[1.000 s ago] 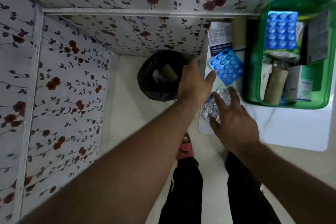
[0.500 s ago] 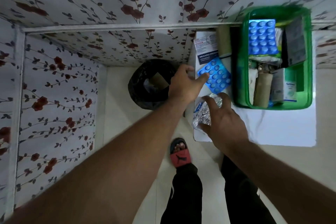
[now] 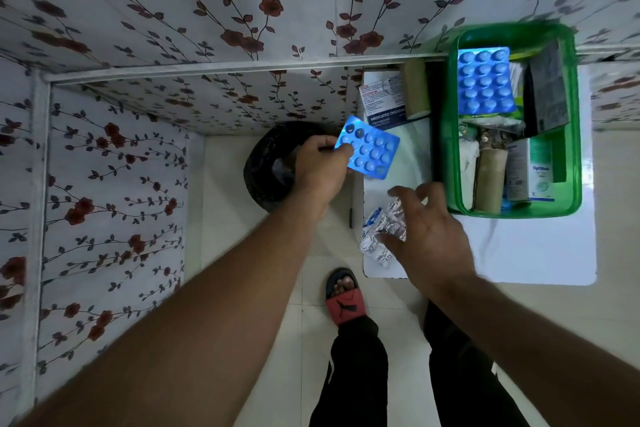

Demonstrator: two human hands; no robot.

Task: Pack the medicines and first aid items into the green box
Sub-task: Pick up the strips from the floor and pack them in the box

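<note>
Blue pill strip [image 3: 372,152]: now lifted off bench [image 3: 540,253] by left hand [image 3: 320,168], pinched. Right hand [image 3: 431,236]: spread open on foil strip [image 3: 382,230], as before.

A black bin [image 3: 266,166] stands on the pale tiled floor [image 3: 225,218], against the flower-patterned wall [image 3: 114,184]. Near the bin, toward the camera, is a red-strapped black sandal [image 3: 344,300].

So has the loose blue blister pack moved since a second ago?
Yes. The blue blister pack has been lifted by the left hand, shifting left of the white table edge, toward the black bin.
</note>
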